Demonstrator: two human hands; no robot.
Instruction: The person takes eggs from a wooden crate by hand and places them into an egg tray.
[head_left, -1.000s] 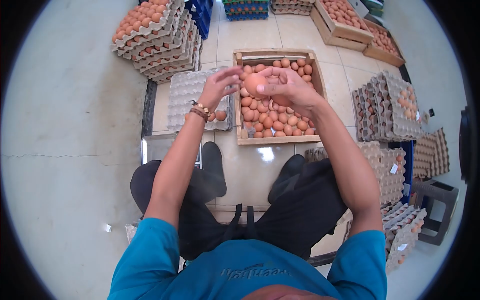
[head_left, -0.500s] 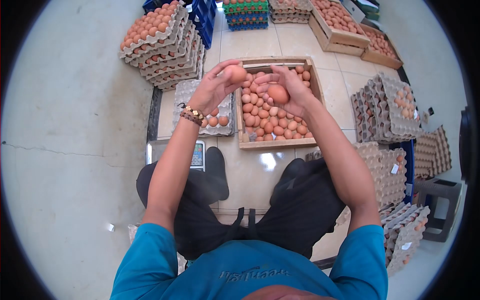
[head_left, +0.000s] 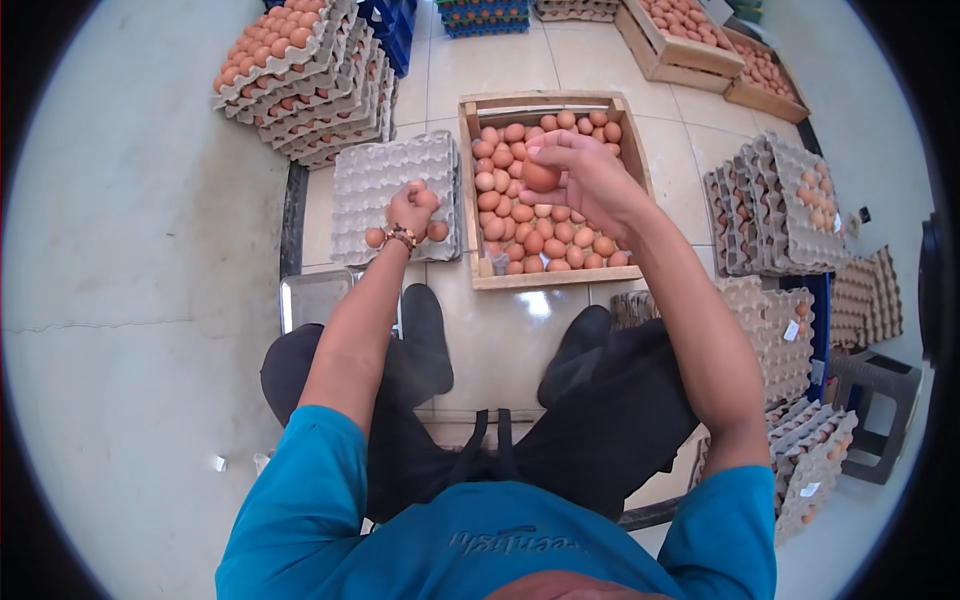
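Note:
My left hand is down at the grey egg tray, its fingers closed around a brown egg. Other eggs sit in the tray's near row, on both sides of my wrist, partly covered by it. Above the wooden crate my right hand holds another brown egg between thumb and fingers. Many loose brown eggs fill the crate beneath that hand.
Tall stacks of filled egg trays stand at the far left, with more trays at the right. Wooden crates of eggs lie at the back right. A scale is by my left knee; a grey stool stands far right.
My left hand has moved from above the crate down and left to the tray with its egg. My right hand stays over the crate, still holding its egg. The view has shifted slightly.

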